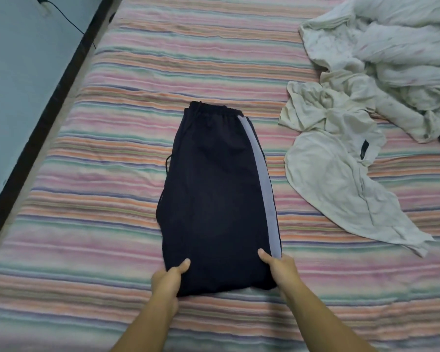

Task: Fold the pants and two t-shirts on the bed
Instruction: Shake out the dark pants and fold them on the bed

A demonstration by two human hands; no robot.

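Dark navy pants with a pale side stripe lie folded lengthwise in the middle of the striped bed, waistband at the far end. My left hand pinches the near left corner of the pants, thumb on top. My right hand grips the near right corner beside the stripe. A crumpled white t-shirt lies spread to the right of the pants. More white cloth is heaped at the far right; I cannot tell which part of it is the second t-shirt.
The bed's dark frame edge runs diagonally along the left, against a pale blue wall with a black cable hanging on it. Striped sheet shows on all sides of the pants.
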